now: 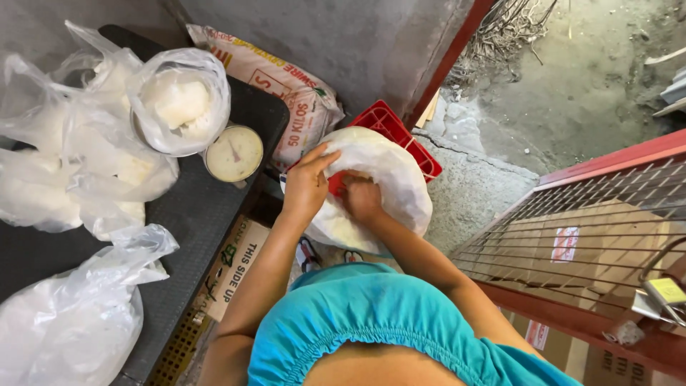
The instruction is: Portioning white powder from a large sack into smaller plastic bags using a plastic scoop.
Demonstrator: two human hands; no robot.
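Centre frame: left hand (306,187) clamped on the rim of a big white plastic bag (389,179), fingers curled over its top edge; right hand (361,200) down in the bag mouth, fingers hidden, so can't tell if it grips anything. The bag sits on a red plastic crate (400,136), centre, just above the hands. Doing it well, I'd judge: hold the rim taut and high so the mouth stays wide and nothing spills. Upper centre: printed woven sack (286,86), white with red lettering, leaning on the grey wall. Lower left-centre: brown carton (232,268) with black print and arrows. Upper left: clear filled bags (179,100) and a round dial scale (234,152) on a black table (193,214). Right: cartons with red-white labels (566,244) behind red mesh; brass padlock (661,297), yellow tag.
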